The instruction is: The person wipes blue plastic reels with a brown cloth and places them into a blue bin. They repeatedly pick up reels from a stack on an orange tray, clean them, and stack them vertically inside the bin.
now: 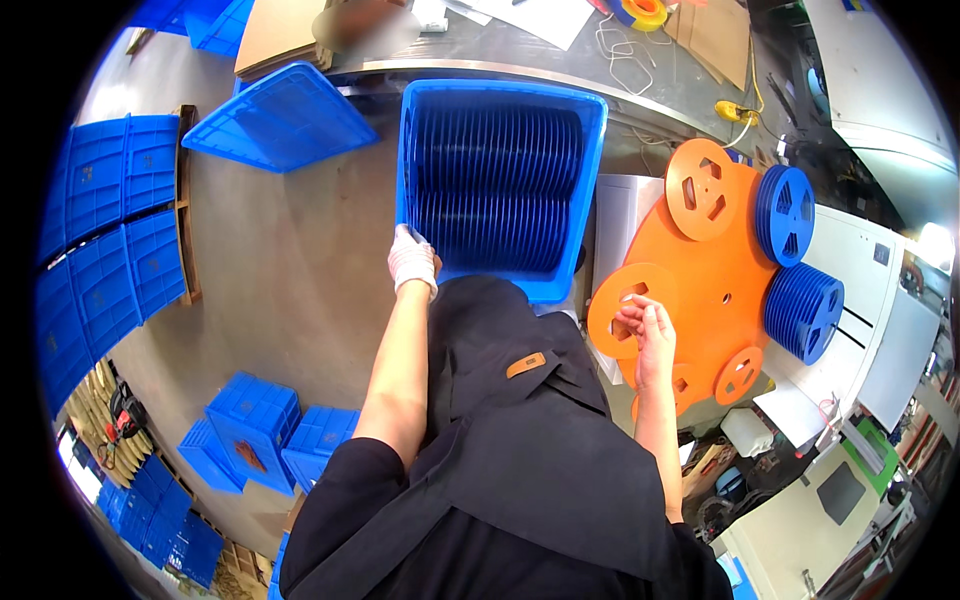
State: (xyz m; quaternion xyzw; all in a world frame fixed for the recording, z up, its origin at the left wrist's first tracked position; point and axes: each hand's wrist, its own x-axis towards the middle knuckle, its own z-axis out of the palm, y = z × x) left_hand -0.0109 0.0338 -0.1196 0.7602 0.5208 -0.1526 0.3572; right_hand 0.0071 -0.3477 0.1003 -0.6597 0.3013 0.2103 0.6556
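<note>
Left hand (412,260), in a white glove, gripped the near left rim of the crate (592,190). Right hand (645,325) was bare, fingers loosely curled, holding nothing, over an orange reel (622,300). Crate: blue, open-topped, packed with upright dark-blue reels (495,185) in rows. Bare grey floor (290,270) lay left of the glove; a blue lid (280,115) beyond. Right of the crate stood more orange reels (702,188) and blue reel stacks (803,310), crowded.

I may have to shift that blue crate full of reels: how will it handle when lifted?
The blue crate is packed with blue reels, so probably heavy. The reels stand on edge and may roll if tipped. The gloved left hand grips only one corner.
</note>
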